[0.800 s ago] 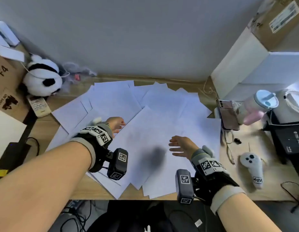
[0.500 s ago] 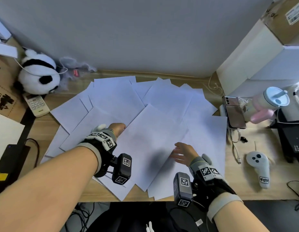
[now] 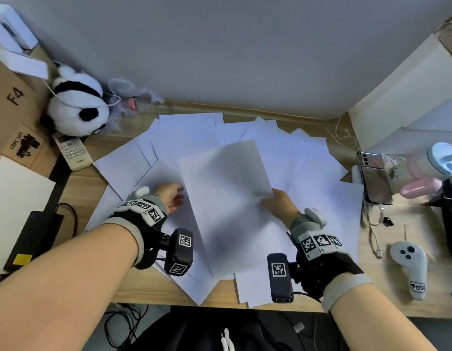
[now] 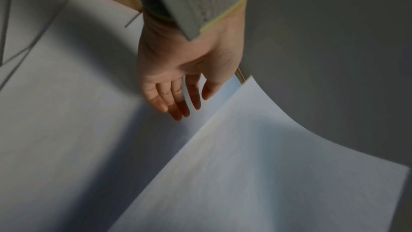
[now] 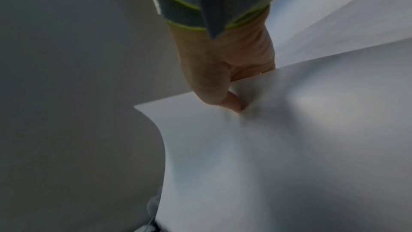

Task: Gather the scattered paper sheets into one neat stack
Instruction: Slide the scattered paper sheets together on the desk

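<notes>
**One sheet lifted above the scattered paper**

A wooden desk (image 3: 75, 183) carries a wide fan of overlapping white paper sheets (image 3: 194, 138), spread from the back wall to the near edge; a lifted sheet (image 3: 224, 178) curves above them at the middle, blurred; the right hand (image 3: 279, 201) pinches its right edge, thumb on top; the left hand (image 3: 170, 196) is flat and relaxed, fingers (image 4: 176, 100) straight on the sheets just left of it, holding nothing; a plush panda (image 3: 76, 107) sits far left; a white controller (image 3: 409, 264) lies right; a phone (image 3: 374, 177) leans beside the sheets.
</notes>
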{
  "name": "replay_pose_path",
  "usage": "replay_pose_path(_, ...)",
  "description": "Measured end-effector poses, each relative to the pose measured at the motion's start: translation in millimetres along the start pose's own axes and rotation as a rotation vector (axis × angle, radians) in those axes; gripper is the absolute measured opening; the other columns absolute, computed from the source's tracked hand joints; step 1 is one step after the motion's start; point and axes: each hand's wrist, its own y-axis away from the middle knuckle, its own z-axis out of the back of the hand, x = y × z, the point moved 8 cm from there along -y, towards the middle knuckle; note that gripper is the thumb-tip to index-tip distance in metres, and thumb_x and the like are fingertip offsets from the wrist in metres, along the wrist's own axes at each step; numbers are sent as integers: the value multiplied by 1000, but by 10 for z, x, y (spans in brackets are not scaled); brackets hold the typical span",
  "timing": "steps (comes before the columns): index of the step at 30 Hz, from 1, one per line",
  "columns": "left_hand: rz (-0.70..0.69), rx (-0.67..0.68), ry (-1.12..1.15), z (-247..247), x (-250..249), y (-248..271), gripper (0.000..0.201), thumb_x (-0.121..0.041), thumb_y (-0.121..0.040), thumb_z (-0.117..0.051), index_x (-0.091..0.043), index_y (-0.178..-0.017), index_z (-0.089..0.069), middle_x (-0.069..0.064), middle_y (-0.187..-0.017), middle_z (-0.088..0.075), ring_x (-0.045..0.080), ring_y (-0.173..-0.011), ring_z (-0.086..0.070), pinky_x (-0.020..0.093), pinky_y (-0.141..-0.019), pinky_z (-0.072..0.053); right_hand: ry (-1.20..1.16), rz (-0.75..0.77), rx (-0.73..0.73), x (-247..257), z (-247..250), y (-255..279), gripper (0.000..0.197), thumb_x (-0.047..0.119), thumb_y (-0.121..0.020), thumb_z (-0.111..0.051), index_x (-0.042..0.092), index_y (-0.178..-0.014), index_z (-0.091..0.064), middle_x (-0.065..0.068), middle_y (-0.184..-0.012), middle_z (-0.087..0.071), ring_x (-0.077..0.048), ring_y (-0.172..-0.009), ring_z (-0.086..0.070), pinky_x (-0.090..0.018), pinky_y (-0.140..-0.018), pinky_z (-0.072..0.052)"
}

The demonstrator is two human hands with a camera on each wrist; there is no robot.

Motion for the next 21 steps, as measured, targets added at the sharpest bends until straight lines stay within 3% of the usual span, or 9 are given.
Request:
replay_pose_path(2, -7, -70, 40, 201, 6, -82, 34, -18, -93, -42, -16, -59, -44, -4, -31, -53, 10, -31, -51, 10, -38, -33, 103, 12, 85, 180, -173, -100, 24, 3, -84, -55, 10, -103, -66, -9, -90, -61, -21, -84, -57, -27, -73, -44)
replay_pose_path(4, 29, -115, 104, 351, 58, -136, 35, -23, -93, -42, -13, -60, -45, 1, -39, -56, 14, -32, -52, 13, -44, -35, 193, 11, 132, 306, -345, -178, 17, 15, -84, -60, 7, -98, -66, -8, -88, -60, -20, -81, -56, -25, -68, -43)
replay_pose_path(6, 62, -126, 128, 453, 104, -217, 34, -28, -95, -39, -7, -72, -54, 11, -76, -64, 21, -59, -60, 22, -59, -38, 251, 9, 150, 393, -514, -271, 27, 22, -84, -62, 3, -102, -67, -7, -88, -61, -20, -80, -56, -25, -69, -42)
replay_pose_path(8, 105, -154, 159, 550, 160, -272, 45, -35, -99, -28, -4, -111, -58, 15, -118, -61, 32, -103, -63, 35, -83, -46, 301, 17, 164, 455, -673, -340, 25, 23, -83, -63, 5, -101, -67, -7, -87, -60, -21, -79, -56, -25, -70, -41)
replay_pose_path(9, 141, -173, 184, 596, 189, -267, 53, -40, -99, -22, -7, -130, -49, 14, -136, -53, 34, -123, -54, 44, -99, -41, 326, 13, 182, 464, -752, -369, 24, 23, -82, -63, 7, -100, -66, -6, -86, -60, -22, -79, -56, -25, -71, -41)
replay_pose_path(11, 175, -189, 183, 654, 240, -282, 61, -48, -98, -17, -12, -144, -35, 13, -149, -40, 36, -136, -40, 52, -111, -31, 369, -3, 243, 444, -919, -412, 25, 22, -82, -63, 8, -103, -64, -6, -87, -60, -23, -81, -58, -26, -72, -43)
replay_pose_path(15, 211, -122, 101, 599, 373, -349, 60, -49, -95, -26, -13, -142, -37, 12, -147, -43, 36, -133, -42, 50, -110, -36, 419, -35, 274, 284, -1049, -455, 36, 19, -77, -65, 12, -109, -51, -9, -96, -62, -25, -90, -61, -29, -76, -48)
replay_pose_path(18, 202, -78, 54, 570, 351, -405, 53, -40, -96, -32, -10, -138, -41, 10, -137, -52, 33, -127, -48, 42, -107, -40, 400, -33, 266, 228, -1063, -468, 36, 15, -80, -63, 5, -114, -58, -10, -96, -61, -23, -85, -57, -26, -71, -46)
replay_pose_path(21, 106, -106, 99, 570, 118, -412, 46, -31, -97, -34, -7, -134, -46, 14, -127, -58, 32, -116, -55, 39, -93, -46, 319, 4, 104, 271, -817, -528, 30, 12, -83, -57, 7, -112, -63, -7, -94, -60, -22, -87, -57, -28, -75, -47)
